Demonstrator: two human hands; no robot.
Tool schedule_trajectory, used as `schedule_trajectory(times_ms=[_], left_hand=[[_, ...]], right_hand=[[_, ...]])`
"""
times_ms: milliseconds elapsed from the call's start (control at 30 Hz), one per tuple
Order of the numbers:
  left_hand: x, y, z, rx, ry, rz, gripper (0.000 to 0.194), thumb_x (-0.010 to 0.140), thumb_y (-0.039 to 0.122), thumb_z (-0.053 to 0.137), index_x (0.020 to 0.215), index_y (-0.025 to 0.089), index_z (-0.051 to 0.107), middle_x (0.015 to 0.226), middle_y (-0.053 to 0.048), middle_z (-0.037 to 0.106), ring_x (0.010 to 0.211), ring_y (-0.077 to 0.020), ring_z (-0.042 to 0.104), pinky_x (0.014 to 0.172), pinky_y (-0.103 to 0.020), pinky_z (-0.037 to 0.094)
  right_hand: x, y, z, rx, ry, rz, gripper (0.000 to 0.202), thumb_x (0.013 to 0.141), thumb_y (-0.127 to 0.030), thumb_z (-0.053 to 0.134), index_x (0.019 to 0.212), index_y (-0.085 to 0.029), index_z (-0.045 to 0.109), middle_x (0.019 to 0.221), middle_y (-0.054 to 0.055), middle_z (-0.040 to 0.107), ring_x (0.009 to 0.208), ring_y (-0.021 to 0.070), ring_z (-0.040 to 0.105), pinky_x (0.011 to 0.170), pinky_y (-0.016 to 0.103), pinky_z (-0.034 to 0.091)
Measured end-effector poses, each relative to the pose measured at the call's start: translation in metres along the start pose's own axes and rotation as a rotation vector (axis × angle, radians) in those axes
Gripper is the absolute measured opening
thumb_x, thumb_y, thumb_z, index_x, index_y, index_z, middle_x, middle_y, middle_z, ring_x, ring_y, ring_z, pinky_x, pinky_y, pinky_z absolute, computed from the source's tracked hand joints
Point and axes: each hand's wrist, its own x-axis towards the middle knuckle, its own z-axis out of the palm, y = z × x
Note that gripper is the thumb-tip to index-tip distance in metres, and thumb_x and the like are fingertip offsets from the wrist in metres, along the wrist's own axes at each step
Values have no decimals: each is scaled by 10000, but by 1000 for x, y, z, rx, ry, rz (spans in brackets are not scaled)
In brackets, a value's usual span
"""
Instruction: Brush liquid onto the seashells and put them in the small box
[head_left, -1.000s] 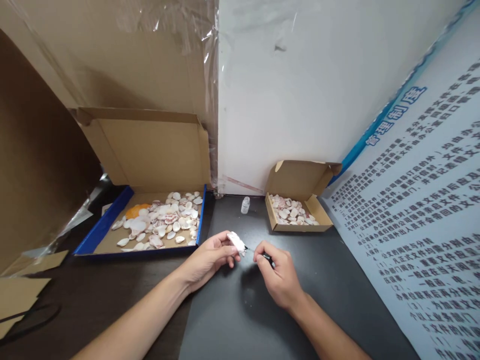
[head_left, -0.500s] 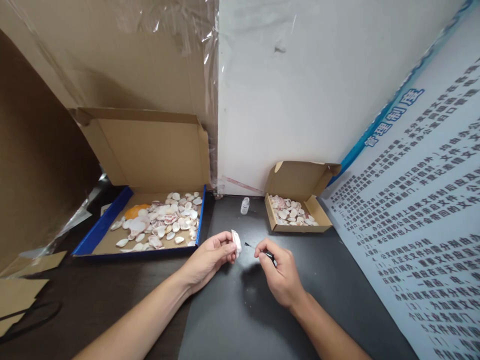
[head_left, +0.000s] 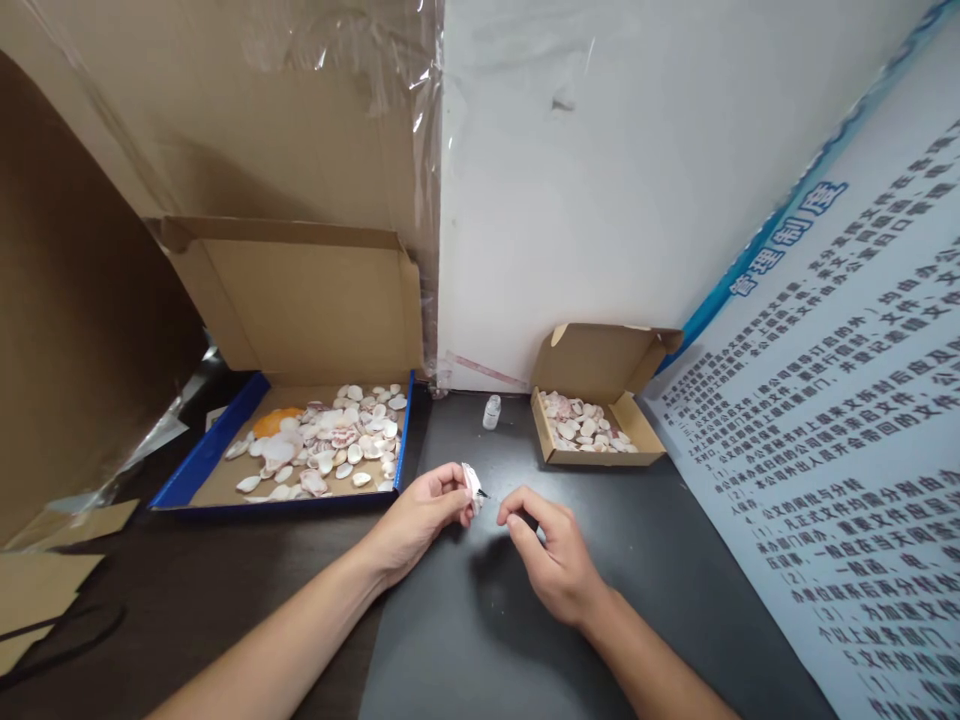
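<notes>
Near the middle, my left hand [head_left: 424,515] pinches a whitish shell [head_left: 472,484] by its edge. To its right, my right hand [head_left: 551,545] has its fingers closed on a small brush [head_left: 484,494], whose dark tip is at the shell's right side; the handle is mostly hidden by the fingers. A small clear bottle [head_left: 492,412] stands upright on the dark mat [head_left: 442,610], beyond both hands.
A blue-edged cardboard box [head_left: 403,430] at the left holds several shells and an orange one. At the right sits a smaller brown box [head_left: 600,457] with several shells. A printed sheet [head_left: 847,400] stands at the right, and cardboard pieces [head_left: 45,600] lie far left.
My right hand has moved a little left, bringing the brush tip from a gap beside the shell up to the shell. My left hand stays nearly in place.
</notes>
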Motion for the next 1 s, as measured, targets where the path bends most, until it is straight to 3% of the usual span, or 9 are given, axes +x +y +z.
schedule_trajectory(times_ms=[100,200,367,467,567,767,1000], left_hand=[[0,0,0,22,14,4,122,784,230,648,759,146,563,710,-8,563,659,-112,471,654,-243,373],[0,0,-1,39,14,8,148,775,263,660,759,149,567,718,-14,576,662,-118,485,654,-245,378],[1,-4,-3,70,1,12,162,786,287,659,781,146,578,723,-21,583,655,-119,486,646,-245,378],[1,-3,-2,63,29,17,172,783,295,665,781,148,575,696,0,551,633,-108,463,622,-233,364],[1,-1,0,45,49,16,186,773,300,674,779,146,570,692,12,519,627,-100,442,596,-222,349],[0,0,-1,64,6,-5,196,801,313,644,763,162,525,632,39,466,563,-82,383,551,-217,299],[-3,1,1,16,-21,-22,225,809,338,643,776,173,493,585,69,379,504,-60,288,498,-212,223]], right_hand=[[1,0,2,-23,-44,38,178,883,-190,425,771,-178,563,618,-34,507,564,107,459,564,208,332],[1,0,2,-36,-11,69,190,869,-182,430,723,-176,551,577,-40,479,534,103,436,541,209,317],[-1,-4,0,10,-32,-16,205,888,-217,414,755,-178,565,629,-19,523,586,118,478,574,215,356],[-1,-3,1,1,-73,8,196,876,-198,420,747,-181,567,612,-24,513,569,115,466,555,213,343],[0,-2,1,-30,-13,67,198,867,-188,424,714,-179,548,573,-37,475,530,106,437,538,214,324],[1,-4,-2,8,-17,-17,206,902,-225,402,769,-180,552,652,-19,528,607,120,492,603,219,368],[1,-3,-2,-17,-5,51,202,888,-208,413,731,-182,537,600,-31,485,560,114,459,556,215,344]])
